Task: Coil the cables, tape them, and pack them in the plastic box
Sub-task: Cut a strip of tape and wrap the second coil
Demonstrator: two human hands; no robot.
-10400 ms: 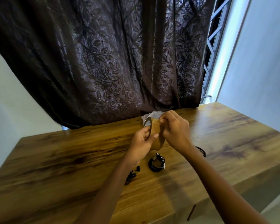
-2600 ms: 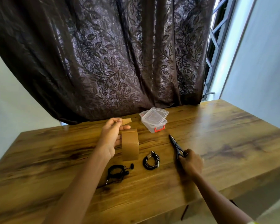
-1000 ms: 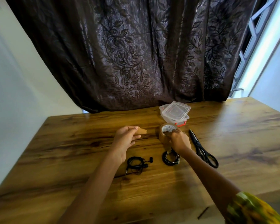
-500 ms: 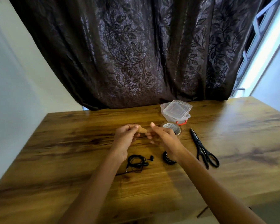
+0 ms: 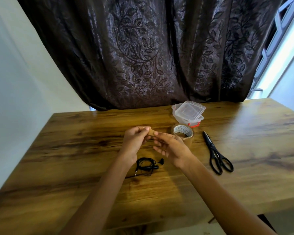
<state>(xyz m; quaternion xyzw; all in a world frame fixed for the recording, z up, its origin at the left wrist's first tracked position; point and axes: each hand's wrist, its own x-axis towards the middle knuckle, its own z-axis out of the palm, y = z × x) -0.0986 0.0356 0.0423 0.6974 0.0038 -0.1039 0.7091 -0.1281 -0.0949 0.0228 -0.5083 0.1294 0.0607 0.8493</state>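
Observation:
My left hand (image 5: 134, 141) and my right hand (image 5: 171, 146) meet above the table's middle, both pinching a short cut strip of brown tape (image 5: 151, 132) between thumb and fingers. The brown tape roll (image 5: 182, 133) lies flat just behind my right hand. A coiled black earphone cable (image 5: 147, 165) lies on the wood below my hands. A second black coil seen earlier is hidden under my right forearm. The clear plastic box (image 5: 188, 114), with its lid resting on top and a red clasp, stands behind the roll.
Black scissors (image 5: 216, 155) lie shut to the right of the tape roll, blades pointing away. The wooden table (image 5: 75, 150) ends at a dark patterned curtain (image 5: 143, 56) at the back. White wall at left, window grille at right.
My right hand put down the scissors, set the tape roll flat near the box, then came across to the strip held in my left hand and now pinches its other end.

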